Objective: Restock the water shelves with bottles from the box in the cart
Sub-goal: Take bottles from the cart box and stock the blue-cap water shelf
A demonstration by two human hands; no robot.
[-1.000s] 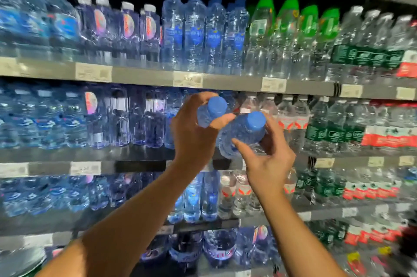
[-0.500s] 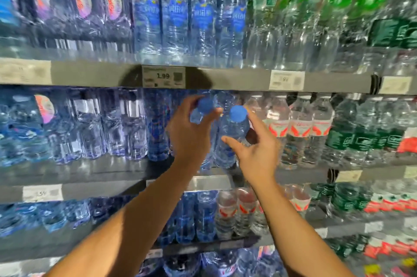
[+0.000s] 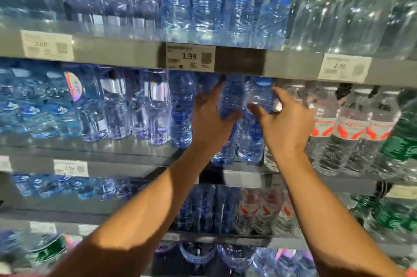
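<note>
The left hand (image 3: pixel 209 118) is wrapped round the body of a blue bottle (image 3: pixel 230 100), thumb across its front, and the right hand (image 3: pixel 283 123) grasps a second blue bottle (image 3: pixel 257 98) just beside it, thumb on the front and forefinger reaching up along its right side. Both bottles stand upright at the centre of the frame, with their tops tucked under the grey shelf edge (image 3: pixel 293 64) that bears the 1.99 price tag (image 3: pixel 189 57); their bases appear to be on or just over the front of the middle shelf (image 3: pixel 135 152), though blur keeps me from telling whether they rest on it. To their left stand more blue bottles, to their right the red-labelled bottles (image 3: pixel 352 127), then green-labelled ones at the right edge. The rows above, across the top of the frame, and those below, lower centre, look well filled. I judge this pair to be nearly placed: what is left for them is a push back into the row and letting go. The cart and box are out of view, so how many bottles are left to shelve cannot be told.
</note>
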